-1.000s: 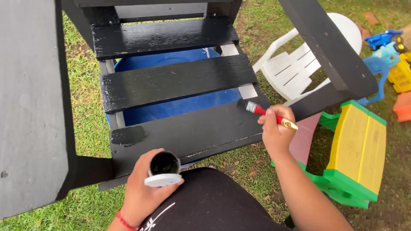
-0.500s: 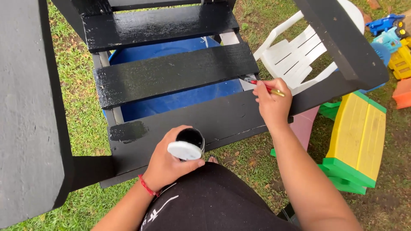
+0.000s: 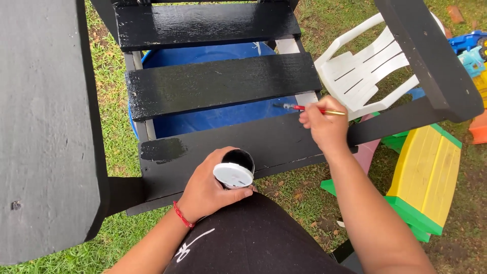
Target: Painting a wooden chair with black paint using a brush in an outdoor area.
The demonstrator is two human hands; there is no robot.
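- Two hands show in the head view, both mine, both busy over black slats.
- My left hand [image 3: 205, 190] wraps shut around a small paint pot [image 3: 236, 167], fingers curled about its side, thumb under the rim; its white lid [image 3: 233, 175] hangs tipped against the mouth, and the inside looks black.
- A red cord [image 3: 181, 215] circles that wrist.
- The pot sits low in the middle, just above my black-clad knee [image 3: 253, 238] and in front of the near slat [image 3: 238, 147].
- My right hand [image 3: 324, 127] pinches a thin brush [image 3: 309, 108], fingers closed on its yellow handle; the red ferrule and dark bristles point left.
- The bristle tip lies at the gap between the near slat and the middle slat [image 3: 223, 83], over a blue barrel [image 3: 218, 114] seen through the gaps.
- One far slat [image 3: 203, 23] gleams wet.
- A broad grey board [image 3: 45, 127] fills the left.
- To the right stand a white plastic chair [image 3: 365, 71] and a green and yellow bench [image 3: 426, 177] on grass [image 3: 299, 190].
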